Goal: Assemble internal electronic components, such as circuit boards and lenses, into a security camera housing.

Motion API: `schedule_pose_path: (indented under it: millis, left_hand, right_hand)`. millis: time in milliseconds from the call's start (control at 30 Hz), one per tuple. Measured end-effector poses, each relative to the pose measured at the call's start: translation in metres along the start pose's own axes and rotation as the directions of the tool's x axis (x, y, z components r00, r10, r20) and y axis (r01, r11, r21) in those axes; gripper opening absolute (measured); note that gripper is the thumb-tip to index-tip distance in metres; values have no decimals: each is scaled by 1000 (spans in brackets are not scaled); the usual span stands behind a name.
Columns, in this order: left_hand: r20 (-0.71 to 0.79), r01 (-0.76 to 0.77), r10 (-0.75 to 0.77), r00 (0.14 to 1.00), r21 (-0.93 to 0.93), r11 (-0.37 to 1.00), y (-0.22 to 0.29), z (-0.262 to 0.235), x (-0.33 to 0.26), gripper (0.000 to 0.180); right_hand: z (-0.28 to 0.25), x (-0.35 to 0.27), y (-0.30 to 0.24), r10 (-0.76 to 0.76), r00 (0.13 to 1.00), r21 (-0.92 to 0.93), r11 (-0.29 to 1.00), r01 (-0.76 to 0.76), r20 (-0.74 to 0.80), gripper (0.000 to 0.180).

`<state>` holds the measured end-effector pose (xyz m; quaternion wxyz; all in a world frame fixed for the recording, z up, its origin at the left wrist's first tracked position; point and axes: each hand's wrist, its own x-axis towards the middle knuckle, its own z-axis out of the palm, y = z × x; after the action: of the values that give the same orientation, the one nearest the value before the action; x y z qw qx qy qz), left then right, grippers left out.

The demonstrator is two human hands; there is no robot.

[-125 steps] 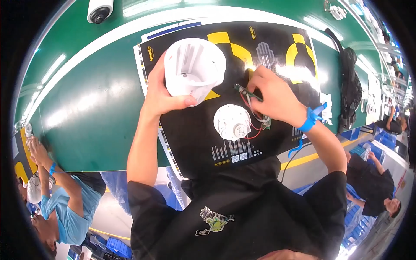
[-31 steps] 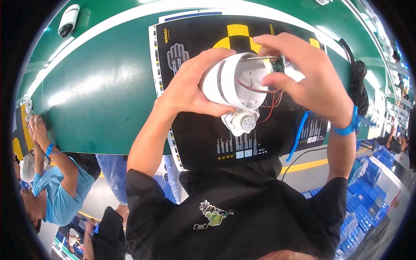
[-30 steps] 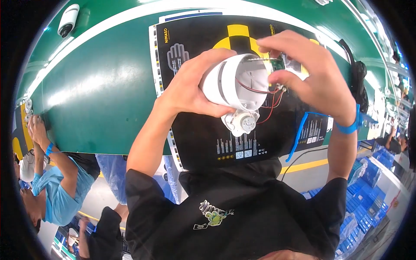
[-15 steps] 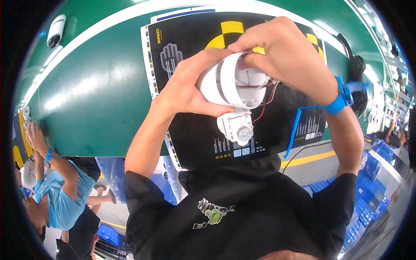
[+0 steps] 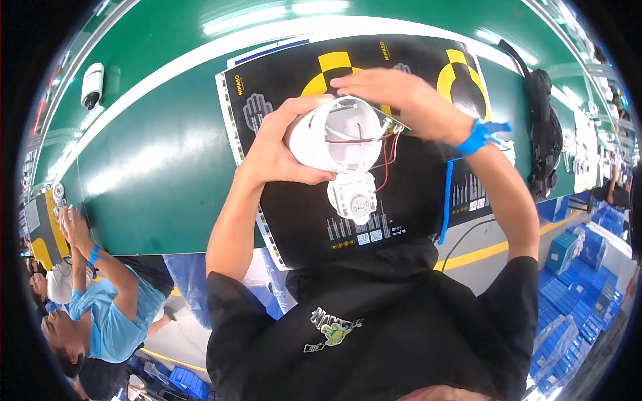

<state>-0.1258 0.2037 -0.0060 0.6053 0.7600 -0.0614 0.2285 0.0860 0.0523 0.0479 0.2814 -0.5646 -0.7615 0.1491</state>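
Observation:
A white rounded camera housing is held above the table, its open end turned toward the right. My left hand is wrapped around its left side, thumb below and fingers above. Beneath the opening hangs a white bracket with a round metal motor part. Red, black and white wires run from inside the shell to connectors on a narrow green circuit board at the opening's right. My right hand lies over this board with its fingers stretched left across the upper rim; its thumb is hidden.
Black-and-yellow printed sheets cover the green table. Another white camera stands at the far left. A black cable bundle lies at right. A blue coiled cord hangs nearby. A co-worker's hands are left; blue bins right.
My right hand has drawn its fingers out of the housing's opening, and the circuit board now shows beneath it. The housing has shifted slightly left in view.

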Motion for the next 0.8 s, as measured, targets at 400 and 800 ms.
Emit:
schedule_pose_path:
  millis: [400,800]
  left_hand:
    - [2,38,-38,999,-27,999,6,2,-1,91]
    - [221,243,-212,952,-126,962,19,-15,1,91]
  right_hand:
    - [-9,-4,-3,-134,972,-133,985,109,-195,44]
    - [-49,-7,-86,-44,988,-180,984,17,-146,33]
